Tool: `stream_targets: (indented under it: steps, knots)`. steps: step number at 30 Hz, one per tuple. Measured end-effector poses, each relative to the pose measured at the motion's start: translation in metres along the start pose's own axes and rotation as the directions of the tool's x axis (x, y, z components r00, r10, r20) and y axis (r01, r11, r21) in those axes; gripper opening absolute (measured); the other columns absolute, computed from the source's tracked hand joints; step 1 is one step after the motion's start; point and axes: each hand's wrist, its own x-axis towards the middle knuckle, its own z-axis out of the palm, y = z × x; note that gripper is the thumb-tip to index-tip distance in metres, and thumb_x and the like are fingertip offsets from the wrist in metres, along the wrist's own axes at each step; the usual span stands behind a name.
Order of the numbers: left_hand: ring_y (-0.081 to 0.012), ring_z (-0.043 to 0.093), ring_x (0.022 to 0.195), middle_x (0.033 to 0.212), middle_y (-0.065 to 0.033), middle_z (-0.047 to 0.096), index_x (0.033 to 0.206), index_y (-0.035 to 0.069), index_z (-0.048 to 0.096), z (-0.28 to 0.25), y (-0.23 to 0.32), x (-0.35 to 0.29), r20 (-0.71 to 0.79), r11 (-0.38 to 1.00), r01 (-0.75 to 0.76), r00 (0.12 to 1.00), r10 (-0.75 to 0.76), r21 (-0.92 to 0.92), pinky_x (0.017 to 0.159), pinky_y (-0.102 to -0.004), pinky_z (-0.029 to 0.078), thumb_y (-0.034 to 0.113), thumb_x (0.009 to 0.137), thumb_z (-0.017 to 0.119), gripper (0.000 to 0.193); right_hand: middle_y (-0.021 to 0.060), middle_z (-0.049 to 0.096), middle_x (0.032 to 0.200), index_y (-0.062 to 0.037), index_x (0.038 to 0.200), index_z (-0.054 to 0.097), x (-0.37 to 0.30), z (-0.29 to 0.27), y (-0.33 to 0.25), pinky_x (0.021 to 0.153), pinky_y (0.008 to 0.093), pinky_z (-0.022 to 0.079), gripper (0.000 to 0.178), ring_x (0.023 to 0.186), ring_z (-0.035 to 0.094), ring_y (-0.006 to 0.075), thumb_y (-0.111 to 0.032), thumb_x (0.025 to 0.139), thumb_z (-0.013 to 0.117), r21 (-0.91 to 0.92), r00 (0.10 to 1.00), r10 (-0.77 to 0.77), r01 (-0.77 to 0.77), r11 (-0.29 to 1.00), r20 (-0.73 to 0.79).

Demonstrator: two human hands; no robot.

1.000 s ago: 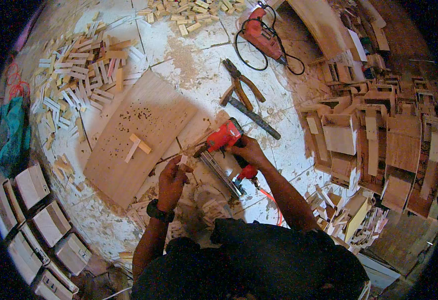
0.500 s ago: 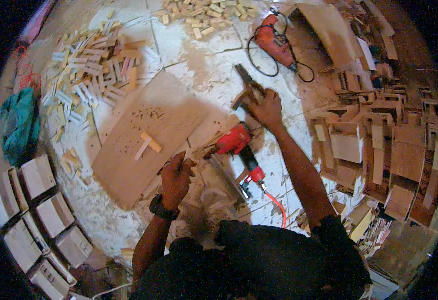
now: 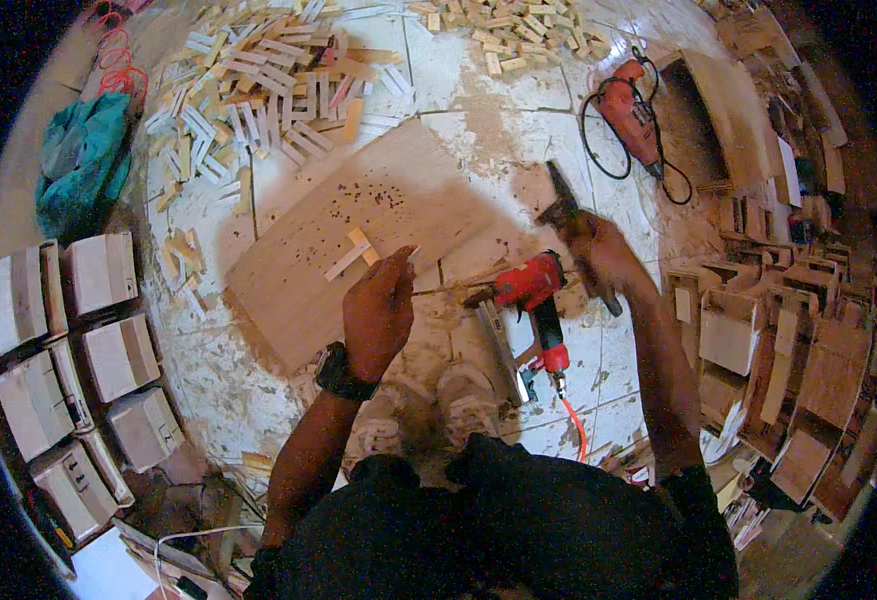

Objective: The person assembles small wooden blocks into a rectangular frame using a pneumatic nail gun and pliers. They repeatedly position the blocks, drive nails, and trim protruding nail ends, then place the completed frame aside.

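My right hand (image 3: 603, 250) is closed around a dark hand tool (image 3: 556, 185), its long narrow shape sticking out at both ends of the fist; blur hides its exact kind. My left hand (image 3: 380, 308) is held over the near edge of a brown wooden board (image 3: 288, 270), fingers pinched together; a small pale tip shows at them, too small to name. Beside those fingers, two short wood strips (image 3: 356, 250) form a T on the board, near scattered small dark bits (image 3: 363, 195). A red and black nail gun (image 3: 533, 285) lies on the floor between my hands.
A red air hose (image 3: 575, 425) runs from the nail gun toward me. Cut wood strips (image 3: 278, 85) and small blocks (image 3: 518, 25) lie in heaps beyond. A corded red drill (image 3: 626, 115) is at far right. Wooden boxes (image 3: 728, 335) stand right, pale wooden pieces (image 3: 108, 275) left.
My right hand has turned the dark tool and brought it nearer to me, beside the nail gun. My left hand has moved closer to the T of strips. The whole view has shifted.
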Motion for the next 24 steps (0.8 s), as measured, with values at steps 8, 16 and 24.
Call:
stream_targets:
  steps: [8,16,24]
  knots:
    - [-0.0323,0.06,0.069,0.082,-0.0136,0.062,0.105,0.008,0.058,-0.002,0.0,0.004,0.032,0.962,-0.11,0.994,0.105,0.249,0.056,-0.0402,0.049,0.008,0.084,0.052,0.022,0.0165,0.059,0.084,-0.0049,0.116,0.05,-0.072,0.09,-0.056,0.073,0.0431,0.047,0.049,0.078,0.058,0.0323,-0.008,0.068,0.056,-0.111,0.933,-0.05,0.095,0.989,0.355]
    - [-0.031,0.061,0.07,0.083,-0.0117,0.062,0.107,0.01,0.057,-0.011,0.004,-0.004,0.097,0.939,-0.067,0.995,0.036,0.337,0.055,-0.0398,0.05,0.007,0.081,0.051,0.027,0.0194,0.057,0.092,-0.0013,0.119,0.046,-0.074,0.106,-0.061,0.074,0.0421,0.045,0.052,0.085,0.056,0.0342,-0.006,0.067,0.051,-0.101,0.924,-0.234,0.275,0.956,0.302]
    - [-0.0286,0.062,0.072,0.083,-0.0099,0.061,0.108,0.01,0.056,-0.002,-0.007,-0.012,0.091,0.865,-0.014,0.995,-0.037,0.501,0.055,-0.0393,0.05,0.003,0.072,0.054,0.036,0.0197,0.055,0.088,-0.0001,0.119,0.042,-0.091,0.145,-0.062,0.073,0.0498,0.043,0.043,0.084,0.054,0.0403,-0.009,0.078,0.053,-0.651,0.921,-0.385,0.252,0.716,-0.066]
